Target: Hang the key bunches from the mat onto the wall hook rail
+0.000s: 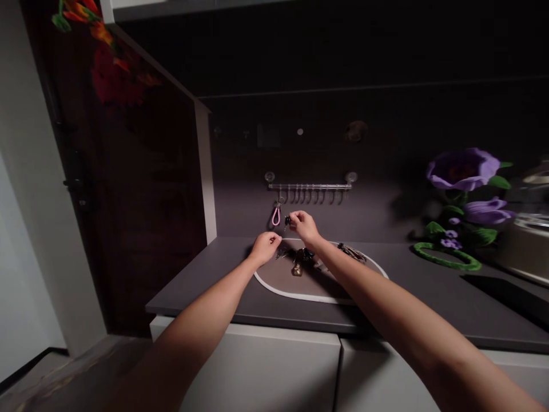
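Observation:
My right hand [303,226] pinches a small dark key [287,221] in the air, below and to the right of a pink strap keyring [276,216]. That keyring hangs from the left end of a clear hook rail [309,186] on the wall. Lower and to the left, my left hand [266,247] is closed, thumb and fingers together; what it holds, if anything, I cannot make out. Beneath both hands, several keys [306,254] and a small brownish-gold tag [297,269] lie on a brown mat with a white rim [295,296]. My right forearm hides part of the mat.
Purple fabric flowers [465,171] with a green ring base [446,257] stand at the right, beside a pale appliance [529,240]. A dark cabinet overhangs the grey counter [189,286]. A dark door [141,217] is at the left.

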Action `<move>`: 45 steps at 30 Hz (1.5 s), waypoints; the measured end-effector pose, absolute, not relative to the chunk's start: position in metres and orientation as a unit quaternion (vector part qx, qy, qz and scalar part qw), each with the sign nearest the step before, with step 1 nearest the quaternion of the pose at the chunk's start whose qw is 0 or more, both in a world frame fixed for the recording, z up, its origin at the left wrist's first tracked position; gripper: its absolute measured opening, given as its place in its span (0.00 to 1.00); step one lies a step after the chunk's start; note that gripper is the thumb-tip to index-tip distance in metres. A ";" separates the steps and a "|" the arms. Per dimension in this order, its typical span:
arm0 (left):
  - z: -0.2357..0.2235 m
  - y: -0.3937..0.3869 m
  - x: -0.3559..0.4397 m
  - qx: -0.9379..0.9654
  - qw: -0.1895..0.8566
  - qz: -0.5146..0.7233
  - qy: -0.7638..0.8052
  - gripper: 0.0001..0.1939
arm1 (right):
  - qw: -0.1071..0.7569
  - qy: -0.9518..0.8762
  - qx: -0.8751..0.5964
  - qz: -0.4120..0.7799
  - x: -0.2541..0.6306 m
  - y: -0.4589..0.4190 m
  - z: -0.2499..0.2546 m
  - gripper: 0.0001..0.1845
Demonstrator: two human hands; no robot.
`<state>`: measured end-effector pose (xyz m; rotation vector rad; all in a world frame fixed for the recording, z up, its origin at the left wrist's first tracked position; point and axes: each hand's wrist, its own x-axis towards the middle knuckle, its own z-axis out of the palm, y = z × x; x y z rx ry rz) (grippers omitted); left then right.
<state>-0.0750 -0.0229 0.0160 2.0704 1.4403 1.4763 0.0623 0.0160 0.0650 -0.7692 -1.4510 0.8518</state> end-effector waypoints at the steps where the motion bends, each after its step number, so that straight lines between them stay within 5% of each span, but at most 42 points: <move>1: 0.016 -0.023 -0.075 0.710 0.090 0.495 0.492 0.11 | 0.608 -0.617 -0.336 0.369 0.060 0.019 0.070 0.11; 14: 0.015 -0.023 -0.073 0.739 0.024 0.467 0.485 0.12 | 0.667 -0.507 -0.424 0.343 0.039 0.055 0.117 0.08; 45: 0.015 -0.019 -0.078 0.745 0.012 0.451 0.492 0.11 | 0.672 -0.462 -0.412 0.407 0.036 0.072 0.103 0.08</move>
